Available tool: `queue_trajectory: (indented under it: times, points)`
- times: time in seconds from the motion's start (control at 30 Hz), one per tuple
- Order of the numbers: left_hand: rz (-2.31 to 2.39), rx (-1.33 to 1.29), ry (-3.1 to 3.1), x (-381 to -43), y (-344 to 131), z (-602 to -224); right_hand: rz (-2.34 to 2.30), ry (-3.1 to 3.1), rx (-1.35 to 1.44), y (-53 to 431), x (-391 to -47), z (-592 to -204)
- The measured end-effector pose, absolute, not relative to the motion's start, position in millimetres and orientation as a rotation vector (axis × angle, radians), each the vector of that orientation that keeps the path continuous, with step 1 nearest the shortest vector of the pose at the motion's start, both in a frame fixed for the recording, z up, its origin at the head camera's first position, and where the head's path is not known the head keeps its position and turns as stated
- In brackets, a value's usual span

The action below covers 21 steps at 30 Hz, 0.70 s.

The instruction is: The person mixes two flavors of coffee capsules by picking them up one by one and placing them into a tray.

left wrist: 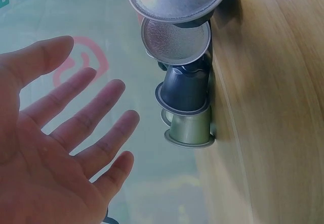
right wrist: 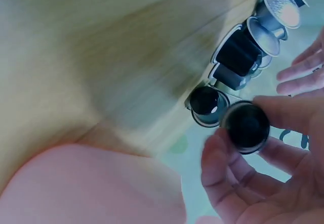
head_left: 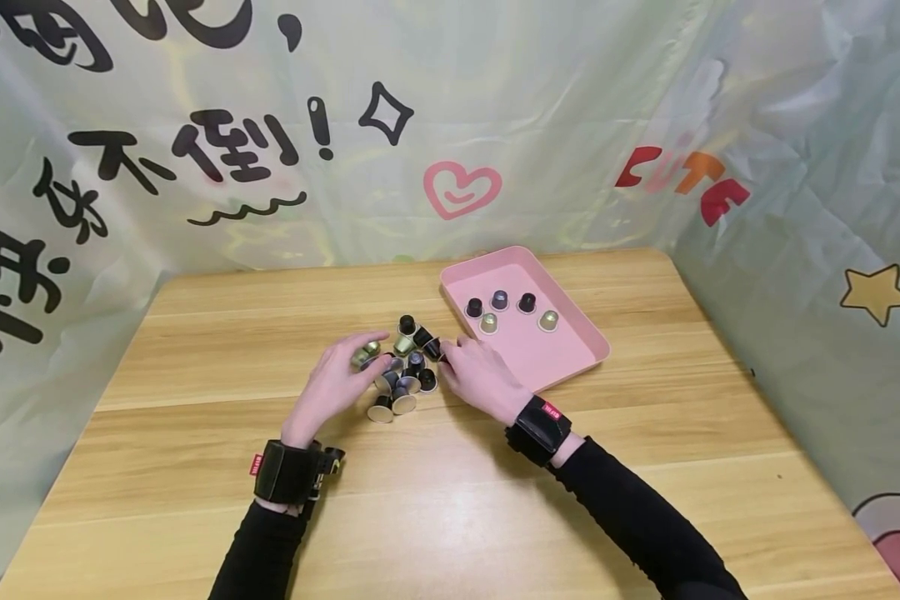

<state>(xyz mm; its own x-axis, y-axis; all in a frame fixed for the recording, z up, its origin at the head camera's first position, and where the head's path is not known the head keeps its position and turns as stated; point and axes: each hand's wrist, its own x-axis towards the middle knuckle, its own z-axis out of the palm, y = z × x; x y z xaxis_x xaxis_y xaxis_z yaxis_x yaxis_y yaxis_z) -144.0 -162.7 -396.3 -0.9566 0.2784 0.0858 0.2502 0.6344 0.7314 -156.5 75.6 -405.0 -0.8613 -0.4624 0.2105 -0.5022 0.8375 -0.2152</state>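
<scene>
My right hand [head_left: 483, 373] pinches a black coffee capsule [right wrist: 246, 127] between thumb and fingers, at the right side of a loose pile of capsules. Fingers spread and nothing in its grasp, my left hand [head_left: 336, 377] hovers over the pile's left side. Black, dark blue and green capsules make up the pile; some lie tipped with their foil lids showing, like the silvery lid [left wrist: 177, 39] in the left wrist view. A green capsule [left wrist: 190, 127] stands at the far end there. Part of the pile's left is hidden under my left fingers.
A pink tray [head_left: 562, 354] lies angled behind and right of the pile, with several capsules standing in it, among them a gold-green capsule [head_left: 548, 321]. The wooden table [head_left: 450, 517] meets a printed cloth backdrop [head_left: 555, 125] at the back and right.
</scene>
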Motion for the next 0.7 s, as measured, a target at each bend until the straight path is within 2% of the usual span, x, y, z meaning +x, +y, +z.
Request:
queue_trajectory:
  times: [0.33, 0.7]
  points:
    - [1.245, 0.46, 2.818, -144, -163, -398, 0.68, -2.776, 0.822, 94, -152, -388]
    - [1.248, 0.457, 2.821, -145, -163, -398, 0.72, -2.865, 0.651, 140, -163, -368]
